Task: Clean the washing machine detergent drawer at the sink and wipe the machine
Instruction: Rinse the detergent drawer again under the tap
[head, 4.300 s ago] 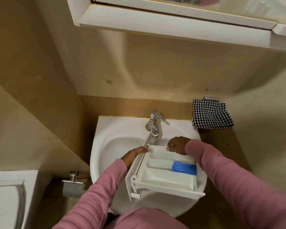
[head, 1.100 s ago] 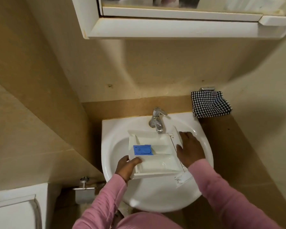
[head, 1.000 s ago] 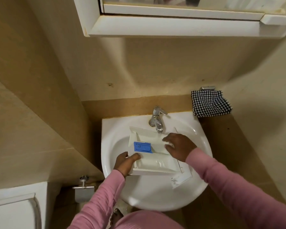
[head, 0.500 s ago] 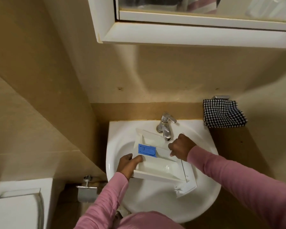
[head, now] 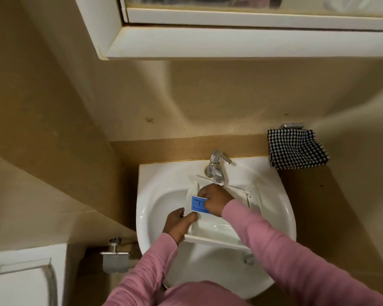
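The white detergent drawer (head: 210, 231) lies in the white sink (head: 155, 195), its far end under the chrome tap (head: 216, 171). A blue insert (head: 198, 204) sits in its left compartment. My left hand (head: 178, 223) grips the drawer's near left wall, thumb over the rim. My right hand (head: 213, 200) reaches inside the drawer, its fingers curled on the blue insert's right edge. My right forearm hides the drawer's right side.
A black-and-white checked cloth (head: 296, 150) hangs on a wall holder right of the sink. A white mirror cabinet (head: 230, 40) juts out overhead. At lower left are a toilet cistern (head: 20, 281) and a metal paper holder (head: 115, 259).
My right hand has moved left from the drawer's far right edge onto the blue insert. The drawer has shifted slightly further under the tap. My left hand keeps its grip.
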